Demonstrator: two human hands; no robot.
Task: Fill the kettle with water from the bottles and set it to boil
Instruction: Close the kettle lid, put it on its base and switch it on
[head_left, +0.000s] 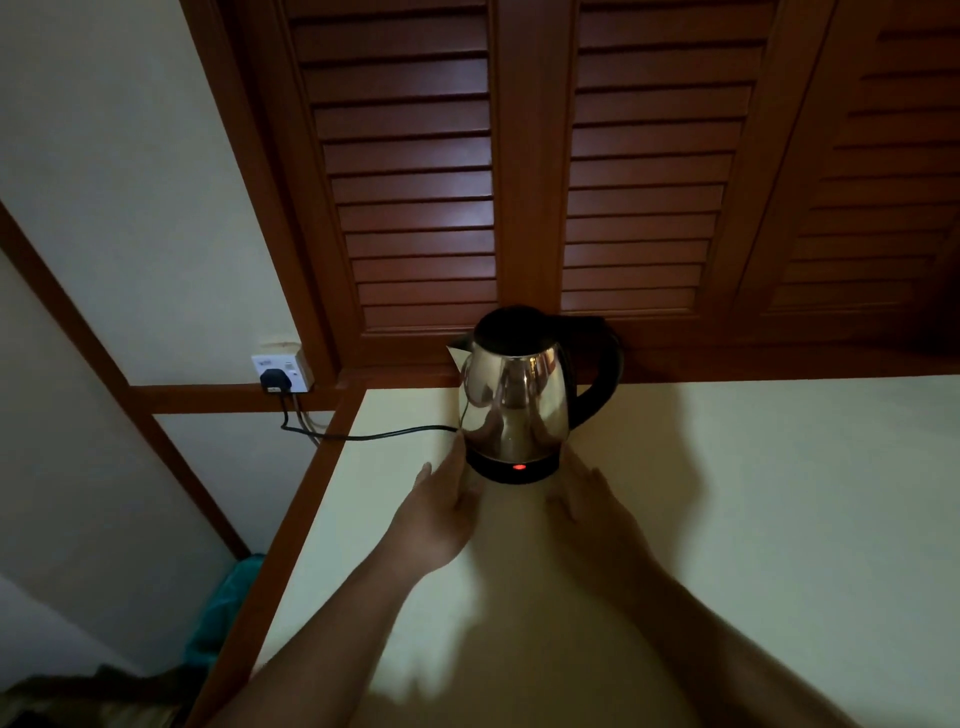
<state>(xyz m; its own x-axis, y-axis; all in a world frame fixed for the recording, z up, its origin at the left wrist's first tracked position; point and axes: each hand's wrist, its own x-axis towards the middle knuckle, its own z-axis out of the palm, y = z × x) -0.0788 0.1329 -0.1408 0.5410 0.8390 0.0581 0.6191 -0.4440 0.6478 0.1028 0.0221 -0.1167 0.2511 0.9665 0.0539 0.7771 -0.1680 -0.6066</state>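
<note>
Bench (753, 493): cream top w/ a wood trim edge (291, 519) running diag. down the left side. Past that edge the level dropped away to a teal cloth (228, 597) lower down. At the rear the bench top met a row of louvred wood doors (415, 182).

Kettle (514, 395) stood upright near the rear edge, left of centre, on its black base (488, 470). A red light (518, 466) glowed on the base front. Spout pointed left; the black handle (605, 374) was on the right, close to the doors' bottom rail; couldn't tell if it touched.

Cord (374, 434) ran from the kettle's left side across the bench top, over the trim edge and up to a plug (272, 379) in the wall socket (284, 364).

Room: a wide stretch of bench top lay to the right of the kettle, and more in front of it btwn the two forearms. The left side was tighter, w/ the cord and trim edge near.

L grip (441, 512): released, fingers straight and together, palm turned in toward the kettle. Its fingertips (460, 447) were at the left of the base and lower body; touching or just short, couldn't tell. Held nothing.

R grip (592, 512): blurred, fingers straight, pointing at the right side of the base w/ tips just beside it. Contact w/ base couldn't be told. Also released, nothing in it.

Both forearms came in from the bottom, one on each side of the kettle.
</note>
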